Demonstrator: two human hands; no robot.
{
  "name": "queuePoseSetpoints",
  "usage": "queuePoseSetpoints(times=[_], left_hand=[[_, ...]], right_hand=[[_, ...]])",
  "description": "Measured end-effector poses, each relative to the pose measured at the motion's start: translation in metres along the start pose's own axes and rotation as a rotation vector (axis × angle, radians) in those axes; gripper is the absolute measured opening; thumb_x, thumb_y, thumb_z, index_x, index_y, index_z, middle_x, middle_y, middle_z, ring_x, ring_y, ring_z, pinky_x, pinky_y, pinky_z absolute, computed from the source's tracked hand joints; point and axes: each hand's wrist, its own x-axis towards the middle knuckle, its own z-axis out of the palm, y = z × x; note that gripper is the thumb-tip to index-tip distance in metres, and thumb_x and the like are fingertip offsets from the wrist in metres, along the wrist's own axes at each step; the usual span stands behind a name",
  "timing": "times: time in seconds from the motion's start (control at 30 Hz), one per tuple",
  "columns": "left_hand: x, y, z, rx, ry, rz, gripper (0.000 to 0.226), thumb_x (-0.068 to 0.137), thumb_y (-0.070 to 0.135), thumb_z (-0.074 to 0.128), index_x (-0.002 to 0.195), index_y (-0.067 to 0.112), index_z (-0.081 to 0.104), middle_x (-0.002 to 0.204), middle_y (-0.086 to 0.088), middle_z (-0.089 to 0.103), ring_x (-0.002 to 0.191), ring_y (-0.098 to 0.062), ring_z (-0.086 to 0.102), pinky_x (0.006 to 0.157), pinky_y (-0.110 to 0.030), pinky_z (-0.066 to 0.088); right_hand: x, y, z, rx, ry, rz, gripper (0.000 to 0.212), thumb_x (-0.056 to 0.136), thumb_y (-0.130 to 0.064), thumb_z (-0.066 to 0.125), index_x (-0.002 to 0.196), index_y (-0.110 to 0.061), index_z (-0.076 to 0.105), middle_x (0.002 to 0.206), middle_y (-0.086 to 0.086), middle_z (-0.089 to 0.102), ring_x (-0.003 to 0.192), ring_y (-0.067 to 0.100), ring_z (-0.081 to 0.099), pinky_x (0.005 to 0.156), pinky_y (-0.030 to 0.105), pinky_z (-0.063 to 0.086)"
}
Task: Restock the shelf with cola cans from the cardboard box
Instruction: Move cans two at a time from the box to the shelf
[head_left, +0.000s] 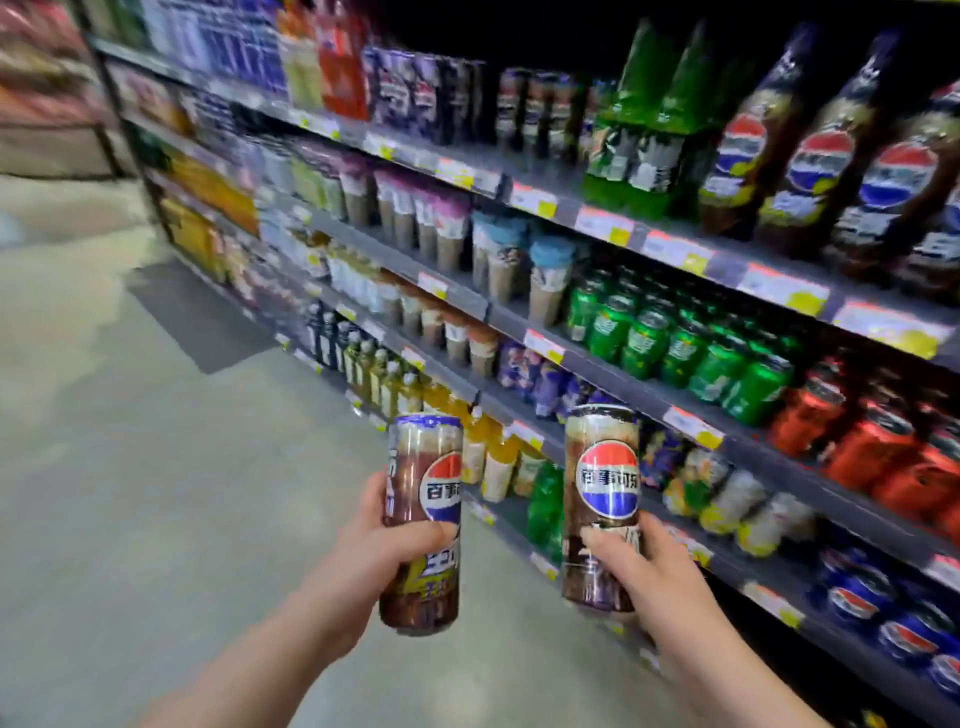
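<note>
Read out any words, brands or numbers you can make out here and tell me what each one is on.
"百事可乐": on the red, white and blue round logo of the brown slim cola can in the right hand.
"百事": start of the same logo text on the brown slim cola can in the left hand; the rest curves out of sight.
Yellow lettering low on the left-hand can: too blurred.
Shelf-edge price tags and bottle labels: blurred, unreadable.

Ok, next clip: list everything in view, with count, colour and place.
cola cans: two, brown with a red-white-blue logo, upright, one in each hand
green cans: many, middle shelf, right
red cans: several, right of the green cans
blue cans: several, low shelf, far right
big cola bottles: several, dark, top shelf, right
price tags: many, orange and yellow, shelf edges
floor: grey, left
left hand: holds one can
right hand: holds the other
</note>
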Motion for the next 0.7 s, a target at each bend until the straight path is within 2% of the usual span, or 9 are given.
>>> queuePoseSetpoints(times=[0.07, 0.13, 0.2, 0.27, 0.4, 0.5, 0.57, 0.67, 0.7], left_hand=[[0.013, 0.021, -0.033, -0.031, 0.033, 0.049, 0.071, 0.036, 0.02, 0.074, 0.104, 0.018, 0.055, 0.09, -0.009, 0.065, 0.077, -0.021, 0.064, 0.065, -0.031, 0.052], [0.027, 0.037, -0.057, -0.051, 0.042, 0.083, 0.071, 0.041, 0.017, 0.074, 0.109, 0.019, 0.054, 0.093, -0.008, 0.066, 0.078, -0.021, 0.064, 0.065, -0.032, 0.053], [0.043, 0.05, -0.072, -0.067, 0.052, 0.118, 0.071, 0.043, 0.016, 0.073, 0.111, 0.019, 0.054, 0.09, -0.005, 0.068, 0.074, -0.016, 0.067, 0.061, -0.03, 0.053], [0.06, 0.062, -0.082, -0.088, 0.056, 0.142, 0.074, 0.042, 0.017, 0.074, 0.112, 0.017, 0.054, 0.086, -0.003, 0.07, 0.07, -0.014, 0.068, 0.06, -0.029, 0.053], [0.098, 0.088, -0.096, -0.101, 0.027, 0.167, 0.082, 0.033, 0.028, 0.075, 0.111, 0.019, 0.054, 0.082, 0.0, 0.073, 0.069, -0.013, 0.07, 0.059, -0.027, 0.054], [0.138, 0.111, -0.104, -0.077, 0.0, 0.187, 0.078, 0.032, 0.027, 0.075, 0.107, 0.018, 0.057, 0.082, -0.002, 0.074, 0.069, -0.014, 0.07, 0.058, -0.028, 0.054], [0.171, 0.129, -0.105, -0.067, -0.013, 0.203, 0.072, 0.032, 0.026, 0.075, 0.102, 0.018, 0.059, 0.079, -0.002, 0.074, 0.069, -0.016, 0.07, 0.061, -0.03, 0.054], [0.227, 0.158, -0.103, -0.056, -0.039, 0.216, 0.073, 0.033, 0.024, 0.077, 0.104, 0.017, 0.06, 0.086, -0.01, 0.074, 0.076, -0.024, 0.07, 0.068, -0.039, 0.054], [0.246, 0.169, -0.101, -0.054, -0.053, 0.215, 0.075, 0.032, 0.023, 0.078, 0.104, 0.016, 0.06, 0.088, -0.012, 0.073, 0.078, -0.027, 0.07, 0.069, -0.041, 0.054]], right_hand=[[0.015, -0.022, 0.036, 0.003, -0.031, -0.038, 0.061, 0.041, -0.052, 0.071, 0.093, -0.021, 0.066, 0.094, 0.002, 0.075, 0.088, 0.021, 0.07, 0.09, 0.045, 0.053], [0.031, -0.041, 0.063, 0.014, -0.058, -0.078, 0.058, 0.047, -0.049, 0.073, 0.096, -0.02, 0.066, 0.093, 0.004, 0.075, 0.089, 0.023, 0.07, 0.09, 0.047, 0.053], [0.047, -0.054, 0.082, 0.076, -0.094, -0.088, 0.039, 0.071, -0.027, 0.075, 0.106, -0.014, 0.064, 0.097, 0.009, 0.074, 0.087, 0.025, 0.069, 0.081, 0.04, 0.057], [0.062, -0.07, 0.096, 0.123, -0.137, -0.085, 0.027, 0.081, -0.011, 0.067, 0.108, -0.012, 0.062, 0.098, 0.011, 0.073, 0.085, 0.025, 0.069, 0.067, 0.03, 0.059], [0.105, -0.097, 0.114, 0.089, -0.155, -0.121, 0.033, 0.077, -0.02, 0.071, 0.109, -0.017, 0.061, 0.097, 0.007, 0.075, 0.085, 0.024, 0.072, 0.073, 0.038, 0.058], [0.152, -0.119, 0.125, 0.102, -0.137, -0.163, 0.029, 0.077, -0.02, 0.071, 0.105, -0.021, 0.062, 0.094, 0.005, 0.075, 0.08, 0.022, 0.073, 0.065, 0.035, 0.058], [0.187, -0.137, 0.13, 0.116, -0.12, -0.193, 0.029, 0.076, -0.022, 0.072, 0.104, -0.023, 0.062, 0.096, 0.002, 0.074, 0.084, 0.02, 0.072, 0.068, 0.033, 0.057], [0.242, -0.167, 0.13, 0.109, -0.095, -0.238, 0.035, 0.074, -0.026, 0.074, 0.106, -0.025, 0.059, 0.098, -0.002, 0.071, 0.087, 0.016, 0.069, 0.066, 0.026, 0.055], [0.261, -0.178, 0.128, 0.096, -0.077, -0.254, 0.038, 0.072, -0.028, 0.075, 0.107, -0.025, 0.059, 0.099, -0.002, 0.071, 0.089, 0.015, 0.068, 0.07, 0.029, 0.056]])
